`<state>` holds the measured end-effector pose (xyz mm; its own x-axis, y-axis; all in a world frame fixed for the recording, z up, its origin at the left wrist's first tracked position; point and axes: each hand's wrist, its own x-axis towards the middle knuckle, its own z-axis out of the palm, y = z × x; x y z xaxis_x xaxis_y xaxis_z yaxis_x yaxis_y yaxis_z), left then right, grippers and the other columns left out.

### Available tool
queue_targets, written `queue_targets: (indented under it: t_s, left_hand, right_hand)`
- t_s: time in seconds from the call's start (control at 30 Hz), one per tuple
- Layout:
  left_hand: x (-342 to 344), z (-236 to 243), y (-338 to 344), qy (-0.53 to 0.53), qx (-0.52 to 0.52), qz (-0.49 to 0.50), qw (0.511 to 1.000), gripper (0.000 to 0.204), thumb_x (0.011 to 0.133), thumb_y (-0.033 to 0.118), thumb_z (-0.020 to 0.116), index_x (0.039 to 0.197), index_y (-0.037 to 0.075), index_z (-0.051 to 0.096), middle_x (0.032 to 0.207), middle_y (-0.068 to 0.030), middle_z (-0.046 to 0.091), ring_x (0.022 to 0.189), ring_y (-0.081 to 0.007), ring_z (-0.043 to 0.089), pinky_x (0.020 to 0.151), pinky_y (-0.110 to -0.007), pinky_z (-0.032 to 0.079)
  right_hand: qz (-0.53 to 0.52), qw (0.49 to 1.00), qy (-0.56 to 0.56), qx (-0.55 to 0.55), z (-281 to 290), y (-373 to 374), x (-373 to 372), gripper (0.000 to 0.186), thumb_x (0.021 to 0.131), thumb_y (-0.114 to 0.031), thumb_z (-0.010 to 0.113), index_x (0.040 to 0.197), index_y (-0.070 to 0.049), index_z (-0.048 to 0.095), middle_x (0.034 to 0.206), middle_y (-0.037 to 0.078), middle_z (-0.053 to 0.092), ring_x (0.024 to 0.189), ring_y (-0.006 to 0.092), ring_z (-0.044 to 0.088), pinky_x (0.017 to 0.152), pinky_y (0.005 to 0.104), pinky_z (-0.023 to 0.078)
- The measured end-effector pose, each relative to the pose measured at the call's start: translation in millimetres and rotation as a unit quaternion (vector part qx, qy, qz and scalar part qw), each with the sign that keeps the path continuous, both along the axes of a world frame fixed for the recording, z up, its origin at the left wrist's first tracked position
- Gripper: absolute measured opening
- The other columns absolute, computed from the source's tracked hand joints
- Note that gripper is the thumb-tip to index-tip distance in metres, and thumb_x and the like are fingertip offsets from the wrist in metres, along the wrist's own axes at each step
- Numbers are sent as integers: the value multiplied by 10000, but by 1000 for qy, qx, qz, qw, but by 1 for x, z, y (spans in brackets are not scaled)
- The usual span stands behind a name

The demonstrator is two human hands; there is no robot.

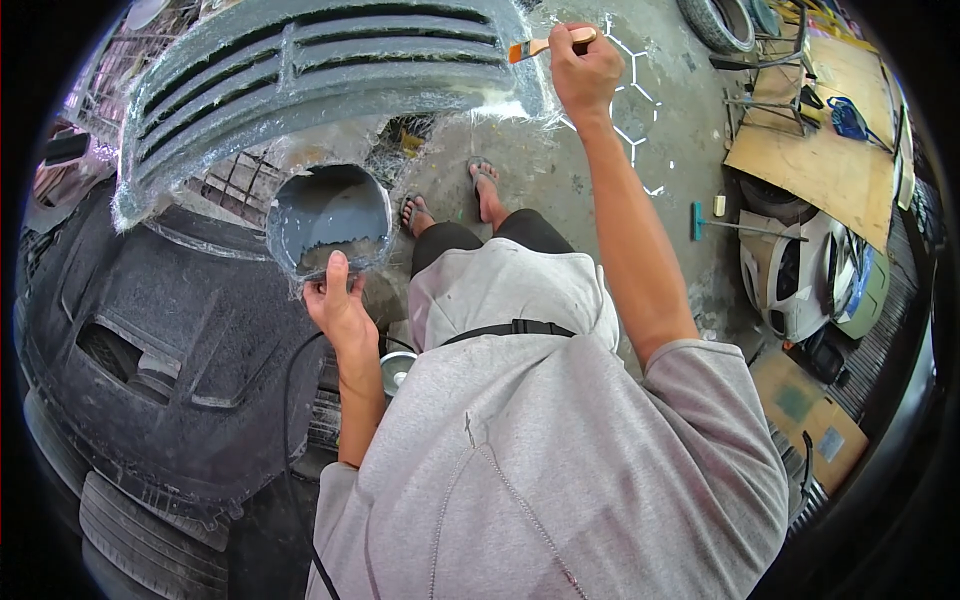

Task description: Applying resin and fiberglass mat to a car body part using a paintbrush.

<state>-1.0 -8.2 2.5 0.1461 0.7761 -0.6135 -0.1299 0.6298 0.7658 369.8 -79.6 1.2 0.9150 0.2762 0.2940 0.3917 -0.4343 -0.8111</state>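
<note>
My right hand (585,80) grips a small wooden paintbrush (525,49) with orange bristles, held at the right end of a curved grey slatted panel (390,80) with ragged whitish fibre along its edges. I cannot tell whether the bristles touch the panel. My left hand (338,305) holds a round, cut-down container (378,222) by its near rim, thumb on top; its inside is coated grey and something murky lies at its bottom. The container sits just below the panel, left of my feet.
A large black moulded panel (160,300) and stacked tires (150,510) fill the left. A dark hose (287,420) runs past my left arm. At the right are a plywood sheet (790,160), a metal stand (760,105), white bodywork (790,280), a tire (715,22) and a teal-headed tool (698,220) on the floor.
</note>
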Motion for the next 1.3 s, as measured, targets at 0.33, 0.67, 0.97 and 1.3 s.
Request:
queue_targets:
  t_s: [0.33, 0.67, 0.97, 1.3]
  left_hand:
    - [-2, -3, 0, -3, 1, -2, 1000, 377, 825, 190, 769, 1118, 105, 547, 1085, -10, 592, 977, -133, 555, 838, -368, 423]
    - [-4, -7, -2, 0, -3, 7, 1000, 401, 834, 169, 754, 1160, 91, 532, 1106, -22, 587, 983, -144, 558, 836, -366, 441]
    - [-2, -4, 0, 1, -2, 7, 1000, 414, 833, 173, 759, 1168, 93, 528, 1154, -32, 572, 1005, -151, 557, 839, -365, 450]
    - [-7, -8, 0, 6, -6, 23, 1000, 401, 835, 160, 758, 1159, 100, 529, 1137, -21, 577, 1011, -144, 558, 839, -370, 457]
  right_hand:
    - [47, 984, -73, -159, -30, 22, 31, 267, 862, -285, 621, 820, -30, 688, 676, 105, 684, 574, 186, 647, 571, 326, 491]
    - [65, 974, -76, -201, -60, 36, 56, 299, 883, -278, 552, 829, 7, 621, 837, 263, 649, 833, 455, 619, 750, 522, 488]
    - [3, 993, -8, -115, -24, 26, 43, 241, 870, -251, 606, 841, -15, 652, 750, 159, 663, 706, 289, 648, 634, 390, 490]
    - [13, 969, 209, 130, 15, -77, -34, 201, 929, -182, 659, 927, 19, 661, 721, 41, 626, 606, 107, 597, 558, 241, 482]
